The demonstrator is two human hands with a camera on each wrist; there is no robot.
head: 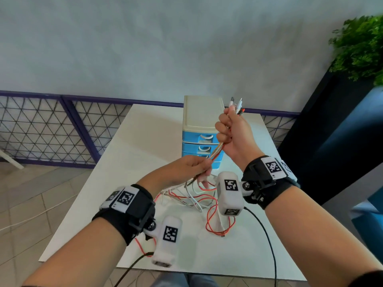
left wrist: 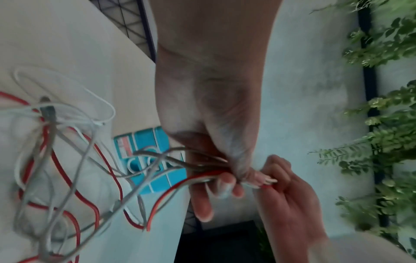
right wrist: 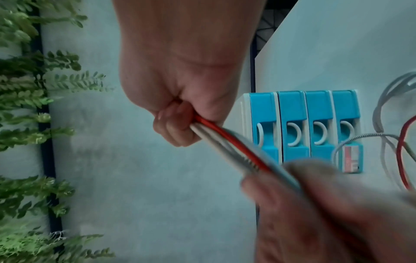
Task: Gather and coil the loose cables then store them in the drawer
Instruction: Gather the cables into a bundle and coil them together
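Observation:
A bundle of red, white and grey cables runs taut between my two hands above the white table. My right hand is raised in a fist round the bundle, with the plug ends sticking out above it. Lower and to the left, my left hand pinches the same cables between thumb and fingers. Below it the loose remainder lies tangled on the table. The right wrist view shows the fist gripping red and white strands. All the drawers of the blue drawer unit behind the hands are closed.
A dark planter with green foliage stands at the right, beside the table. A purple-framed mesh fence runs behind the table at the left. Black wrist-camera leads hang over the table's near edge. A white cord lies on the tiled floor.

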